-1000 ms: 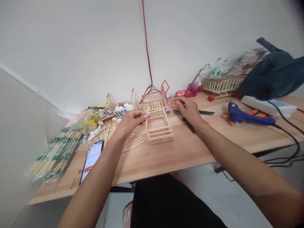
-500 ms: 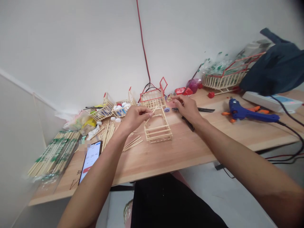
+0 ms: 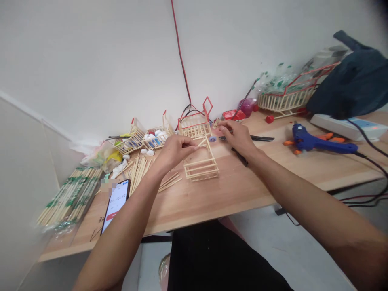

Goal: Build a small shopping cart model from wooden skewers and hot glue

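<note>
- Frame (image 3: pixel 201 163), open and built of pale sticks, is sitting mid-table (image 3: pixel 236 198), between both forearms, just in front of a red-trimmed basket (image 3: pixel 194 132).
- Long axis: seems to be running away from the person, far end leaning slightly left. Depth is foreshortened, so that's a judgement.
- Pointing: railed short end is facing the person; far end is facing the basket and wall. Left fingers are hiding part of the far-left corner.
- Left hand (image 3: pixel 178 151): thumb and index are pinching a short stick (image 3: pixel 202 142) above the frame's far end. Can't tell if the stick is touching the frame.
- Right hand (image 3: pixel 239 136): fingers are curling, thumb and index tips sitting close together near a small beige scrap (image 3: pixel 217 122). Can't tell whether they're gripping anything.
- Black strip (image 3: pixel 263 138) is lying partly behind the right hand. Blue glue gun (image 3: pixel 318 142) is lying well apart, on the right.
- Loose sticks (image 3: pixel 141 171) are lying left of the frame.
- Step, my read: left hand is positioning the short stick at the far end.
- Next move would be calling for a steady pinch, stick lining up with the rails, light contact; thin joints could be shifting under a push.
</note>
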`<control>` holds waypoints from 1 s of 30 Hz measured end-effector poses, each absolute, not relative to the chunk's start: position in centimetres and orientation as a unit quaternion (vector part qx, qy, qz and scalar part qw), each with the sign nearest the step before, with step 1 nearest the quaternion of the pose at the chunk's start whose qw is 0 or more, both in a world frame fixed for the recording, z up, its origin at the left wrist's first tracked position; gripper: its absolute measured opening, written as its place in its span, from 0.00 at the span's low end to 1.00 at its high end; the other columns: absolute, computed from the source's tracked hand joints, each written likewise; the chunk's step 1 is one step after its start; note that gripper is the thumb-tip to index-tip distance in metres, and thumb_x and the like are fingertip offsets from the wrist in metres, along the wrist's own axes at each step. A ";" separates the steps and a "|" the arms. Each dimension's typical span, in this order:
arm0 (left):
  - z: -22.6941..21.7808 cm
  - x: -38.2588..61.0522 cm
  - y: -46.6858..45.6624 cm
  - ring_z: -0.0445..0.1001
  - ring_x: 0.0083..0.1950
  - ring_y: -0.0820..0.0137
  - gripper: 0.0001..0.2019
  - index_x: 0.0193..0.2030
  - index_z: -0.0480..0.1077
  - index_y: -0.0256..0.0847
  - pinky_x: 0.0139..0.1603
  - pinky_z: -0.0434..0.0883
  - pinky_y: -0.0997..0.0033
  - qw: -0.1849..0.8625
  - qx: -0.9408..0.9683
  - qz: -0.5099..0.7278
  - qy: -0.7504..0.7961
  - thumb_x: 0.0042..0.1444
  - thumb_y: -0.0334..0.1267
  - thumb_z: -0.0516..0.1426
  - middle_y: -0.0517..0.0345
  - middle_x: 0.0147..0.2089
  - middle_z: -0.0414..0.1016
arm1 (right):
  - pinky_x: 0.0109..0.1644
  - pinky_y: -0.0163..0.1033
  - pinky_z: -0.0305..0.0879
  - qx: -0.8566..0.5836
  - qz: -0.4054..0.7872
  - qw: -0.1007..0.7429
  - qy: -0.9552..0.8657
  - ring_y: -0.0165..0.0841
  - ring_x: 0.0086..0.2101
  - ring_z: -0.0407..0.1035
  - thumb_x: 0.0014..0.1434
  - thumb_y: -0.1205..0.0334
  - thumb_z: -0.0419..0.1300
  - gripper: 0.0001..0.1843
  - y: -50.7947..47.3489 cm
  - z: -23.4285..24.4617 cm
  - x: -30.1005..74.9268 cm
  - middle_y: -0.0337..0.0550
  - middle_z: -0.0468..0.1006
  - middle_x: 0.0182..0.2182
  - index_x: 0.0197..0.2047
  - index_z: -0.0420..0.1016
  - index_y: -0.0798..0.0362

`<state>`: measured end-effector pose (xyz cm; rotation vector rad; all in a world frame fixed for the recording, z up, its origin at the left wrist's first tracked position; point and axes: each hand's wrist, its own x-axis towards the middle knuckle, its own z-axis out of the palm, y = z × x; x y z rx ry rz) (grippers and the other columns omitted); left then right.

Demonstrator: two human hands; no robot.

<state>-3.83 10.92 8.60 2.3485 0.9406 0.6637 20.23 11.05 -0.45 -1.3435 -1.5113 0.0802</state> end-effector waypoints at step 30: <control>8.5 -3.2 10.9 0.71 0.29 0.72 0.05 0.28 0.78 0.36 0.30 0.61 0.74 0.206 0.896 0.177 0.350 0.51 0.34 0.61 0.59 0.26 0.76 | 0.44 0.43 0.66 -0.569 0.033 0.523 -0.634 0.39 0.38 0.74 0.61 0.61 0.54 0.13 11.3 -0.5 20.4 0.45 0.82 0.39 0.43 0.78 0.53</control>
